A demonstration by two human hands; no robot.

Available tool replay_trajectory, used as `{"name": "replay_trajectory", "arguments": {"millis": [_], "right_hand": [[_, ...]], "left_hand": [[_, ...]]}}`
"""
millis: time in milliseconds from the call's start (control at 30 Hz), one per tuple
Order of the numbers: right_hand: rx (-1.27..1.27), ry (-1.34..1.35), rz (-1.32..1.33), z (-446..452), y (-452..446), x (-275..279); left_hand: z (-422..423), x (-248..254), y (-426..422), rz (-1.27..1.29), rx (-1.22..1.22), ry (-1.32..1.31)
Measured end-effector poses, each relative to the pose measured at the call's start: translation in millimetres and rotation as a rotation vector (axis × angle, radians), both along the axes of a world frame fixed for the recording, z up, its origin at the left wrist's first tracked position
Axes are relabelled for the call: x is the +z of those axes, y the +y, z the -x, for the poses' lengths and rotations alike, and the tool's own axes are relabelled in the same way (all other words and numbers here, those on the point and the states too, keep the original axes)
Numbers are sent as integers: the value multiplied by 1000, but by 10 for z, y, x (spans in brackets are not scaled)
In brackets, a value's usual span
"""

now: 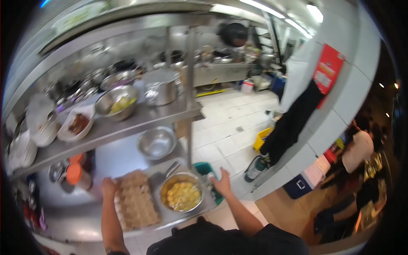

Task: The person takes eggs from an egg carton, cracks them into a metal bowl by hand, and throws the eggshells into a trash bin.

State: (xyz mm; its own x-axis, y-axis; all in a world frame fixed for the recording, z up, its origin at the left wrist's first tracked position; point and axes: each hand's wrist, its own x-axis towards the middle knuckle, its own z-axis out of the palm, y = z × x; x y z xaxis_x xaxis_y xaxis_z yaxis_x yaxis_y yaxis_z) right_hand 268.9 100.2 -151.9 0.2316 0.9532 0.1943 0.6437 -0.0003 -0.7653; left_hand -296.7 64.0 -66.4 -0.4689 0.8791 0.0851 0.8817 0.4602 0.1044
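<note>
As I see it: carton [137,196], bowl's [180,177] nine o'clock, light, crushable, hold underneath; left hand [109,186], grasp unclear; right hand [223,183], fingers round something pale [211,175].

A shiny metal table [104,213] stretches beneath a shelf in a busy kitchen, a brown egg carton [137,202] lying near its front edge, just left of a metal bowl [162,196] filled with yellow egg yolks [182,194]. A metal utensil [173,168] rests just behind the filled bowl, and a second metal bowl [156,143] sits farther back, close to the shelf post. Toward the left, two containers with orange tops [75,173] stand one behind the other, small metal containers [58,171] beside them, their contents too blurred to make out.
</note>
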Motion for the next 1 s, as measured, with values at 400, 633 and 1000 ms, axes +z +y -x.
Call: {"name": "replay_trajectory", "arguments": {"millis": [400, 633, 1000], "right_hand": [[-88, 391, -75, 65, -315, 458], [562, 488, -54, 895, -807, 1560], [596, 579, -218, 1167, -764, 1852]], "left_hand": [[74, 112, 89, -241, 108, -84], [-1589, 394, -429, -316, -78, -1681], [-2654, 481, -660, -191, -188, -2017]]}}
